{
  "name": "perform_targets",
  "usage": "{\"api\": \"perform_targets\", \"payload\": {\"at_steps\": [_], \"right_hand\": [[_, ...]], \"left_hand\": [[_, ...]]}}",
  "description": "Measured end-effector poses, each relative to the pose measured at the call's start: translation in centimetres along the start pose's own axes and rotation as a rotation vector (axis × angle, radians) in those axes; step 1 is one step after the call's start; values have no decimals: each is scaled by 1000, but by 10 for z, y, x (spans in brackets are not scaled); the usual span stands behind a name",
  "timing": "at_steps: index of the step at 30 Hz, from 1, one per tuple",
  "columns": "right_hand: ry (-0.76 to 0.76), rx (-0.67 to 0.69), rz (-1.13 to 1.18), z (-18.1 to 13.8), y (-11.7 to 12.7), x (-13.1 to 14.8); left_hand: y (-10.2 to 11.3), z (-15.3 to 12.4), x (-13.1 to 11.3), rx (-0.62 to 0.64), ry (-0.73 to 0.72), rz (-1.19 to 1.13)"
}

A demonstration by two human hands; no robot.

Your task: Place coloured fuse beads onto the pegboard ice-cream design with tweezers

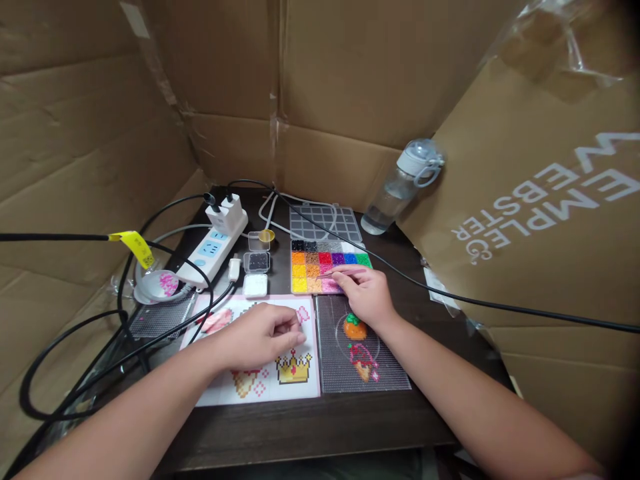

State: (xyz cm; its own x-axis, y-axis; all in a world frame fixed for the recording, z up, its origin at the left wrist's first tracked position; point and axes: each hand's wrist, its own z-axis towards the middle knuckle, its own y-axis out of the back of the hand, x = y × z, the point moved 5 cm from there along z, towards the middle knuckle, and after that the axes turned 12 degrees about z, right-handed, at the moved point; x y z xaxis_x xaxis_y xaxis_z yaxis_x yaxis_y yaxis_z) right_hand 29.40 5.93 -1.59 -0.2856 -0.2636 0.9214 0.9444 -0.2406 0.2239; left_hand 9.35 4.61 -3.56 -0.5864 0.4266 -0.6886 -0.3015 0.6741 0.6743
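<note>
My right hand (367, 293) pinches a pair of pink tweezers (353, 271). Their tips reach left over the bead box (299, 289), whose compartments hold small beads sorted by colour. Below that hand lies a clear pegboard (335, 373) bearing an orange fruit figure (355, 327) with a green top and an ice cream cone figure (364, 363), both made of beads. My left hand (270, 333) rests, fingers curled, on a printed pattern sheet (215, 393) and hides part of it. A yellow crown picture (293, 368) shows beside its fingers.
Left of the bead box stand small containers of black beads (257, 262) and white beads (255, 285). A power strip (213, 250) and black cables lie farther left. A dish with pink beads (168, 285) sits there. A water bottle (395, 193) leans at the back right. Cardboard walls (340, 73) surround the table.
</note>
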Motion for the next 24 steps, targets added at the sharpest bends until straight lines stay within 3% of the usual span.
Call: {"api": "perform_targets", "payload": {"at_steps": [24], "right_hand": [[-27, 40, -24, 0, -1, 0]], "left_hand": [[-1, 0, 1, 12, -15, -1]]}}
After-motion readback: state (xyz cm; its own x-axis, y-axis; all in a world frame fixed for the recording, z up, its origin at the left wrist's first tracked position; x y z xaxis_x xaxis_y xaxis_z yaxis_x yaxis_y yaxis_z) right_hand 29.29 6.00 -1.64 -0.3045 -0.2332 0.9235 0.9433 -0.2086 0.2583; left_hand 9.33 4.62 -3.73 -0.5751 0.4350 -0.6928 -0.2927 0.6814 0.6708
